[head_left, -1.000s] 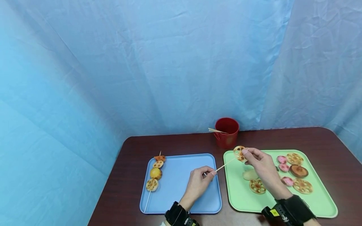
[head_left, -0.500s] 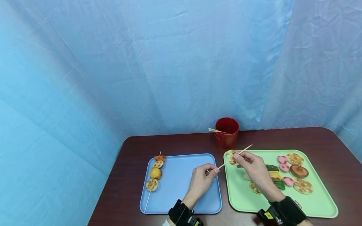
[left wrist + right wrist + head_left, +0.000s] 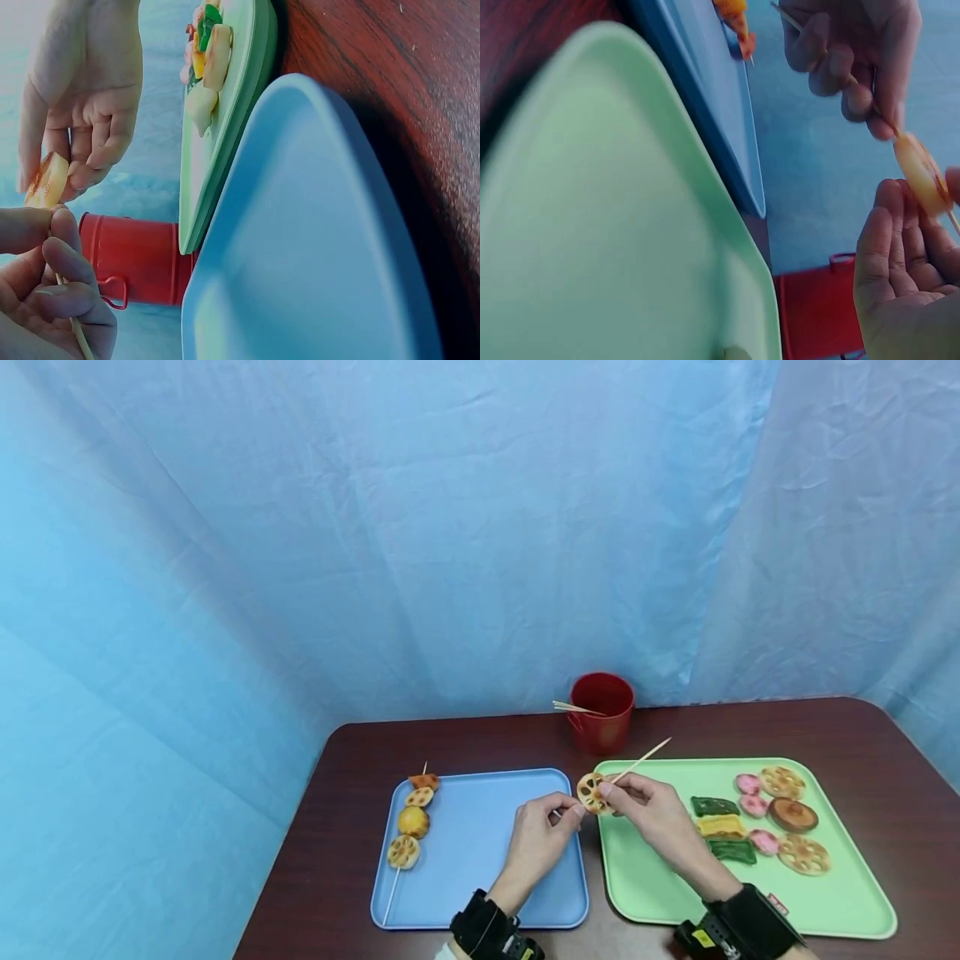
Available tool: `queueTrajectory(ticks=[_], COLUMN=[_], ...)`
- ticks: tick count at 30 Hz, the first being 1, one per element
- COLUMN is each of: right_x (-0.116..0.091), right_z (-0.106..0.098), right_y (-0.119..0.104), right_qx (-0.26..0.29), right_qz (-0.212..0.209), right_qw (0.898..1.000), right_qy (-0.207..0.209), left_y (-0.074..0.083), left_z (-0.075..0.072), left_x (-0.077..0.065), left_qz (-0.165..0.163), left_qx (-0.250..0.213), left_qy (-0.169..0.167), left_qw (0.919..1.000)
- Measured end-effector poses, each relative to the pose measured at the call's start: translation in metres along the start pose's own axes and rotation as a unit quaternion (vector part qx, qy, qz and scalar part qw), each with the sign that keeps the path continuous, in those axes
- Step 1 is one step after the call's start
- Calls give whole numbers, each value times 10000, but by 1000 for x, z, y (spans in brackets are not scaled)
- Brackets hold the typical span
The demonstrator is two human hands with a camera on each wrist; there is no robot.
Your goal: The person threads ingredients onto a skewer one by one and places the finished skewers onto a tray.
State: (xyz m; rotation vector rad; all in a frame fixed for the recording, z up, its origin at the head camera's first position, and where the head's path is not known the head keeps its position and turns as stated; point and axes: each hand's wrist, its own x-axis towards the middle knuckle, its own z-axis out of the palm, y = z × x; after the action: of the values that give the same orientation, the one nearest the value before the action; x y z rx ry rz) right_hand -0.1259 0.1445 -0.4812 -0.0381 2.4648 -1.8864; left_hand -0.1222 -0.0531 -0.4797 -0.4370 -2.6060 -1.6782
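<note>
My left hand point(image 3: 536, 837) pinches a thin wooden skewer point(image 3: 649, 755) between thumb and fingers, over the right side of the blue tray. A browned lotus root slice point(image 3: 591, 793) is threaded on the skewer, right at my left fingertips. Thumb and fingers of my right hand point(image 3: 663, 822) grip the slice's right edge, and the pointed end juts out beyond it, up and to the right. In the right wrist view the lotus root slice point(image 3: 921, 174) shows nearly edge-on between both hands. The skewer's blunt end point(image 3: 81, 339) comes out below my left fingers in the left wrist view.
On the blue tray point(image 3: 487, 893) lies a loaded skewer point(image 3: 413, 821) along the left. The green tray point(image 3: 817, 910) bears lotus root slices point(image 3: 803, 854), pink pieces point(image 3: 763, 841), a brown round point(image 3: 792, 814), and green and yellow pieces point(image 3: 722, 826). Behind stands a red cup point(image 3: 602, 718) with skewers.
My right hand has moved left and slid the lotus root slice down the skewer to my left fingertips. The pointed end now sticks out well past the slice. My left hand shifted slightly right.
</note>
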Motion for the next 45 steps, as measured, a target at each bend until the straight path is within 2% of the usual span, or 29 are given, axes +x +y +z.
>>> queueTrajectory(ticks=[6, 13, 17, 22, 27, 31, 34, 40, 45], right_x=[2, 7, 9, 9, 6, 6, 6, 6, 5], right_z=[-20, -44, -54, -64, -71, -76, -76, -76, -75], right_y=[1, 7, 10, 18, 22, 25, 27, 33, 36], right_qx=[-377, -595, -1224, -2350, -3326, -3896, -4155, -4439, -4485], right_qz=[-10, -406, -669, -1100, -1374, -1448, -1593, -1864, -1906], right_qw=[9993, 9973, 9900, 9649, 9312, 9057, 8904, 8702, 8661], right_qy=[68, -133, -226, -394, -581, -828, -957, -1044, -1115], left_y=[-5, -12, -16, -19, -22, -24, -26, -27, -27], left_z=[-3, -7, -9, -11, -15, -17, -18, -20, -20], left_x=[0, -1, -3, -4, -5, -5, -5, -6, -6], left_qz=[-222, -417, -464, -493, -485, -504, -531, -547, -568], left_qx=[-31, -62, -80, -31, 11, 55, 103, 142, 146], left_qy=[54, 16, -8, 8, -9, -35, -66, -80, -49], left_qw=[9997, 9991, 9989, 9988, 9988, 9987, 9985, 9984, 9983])
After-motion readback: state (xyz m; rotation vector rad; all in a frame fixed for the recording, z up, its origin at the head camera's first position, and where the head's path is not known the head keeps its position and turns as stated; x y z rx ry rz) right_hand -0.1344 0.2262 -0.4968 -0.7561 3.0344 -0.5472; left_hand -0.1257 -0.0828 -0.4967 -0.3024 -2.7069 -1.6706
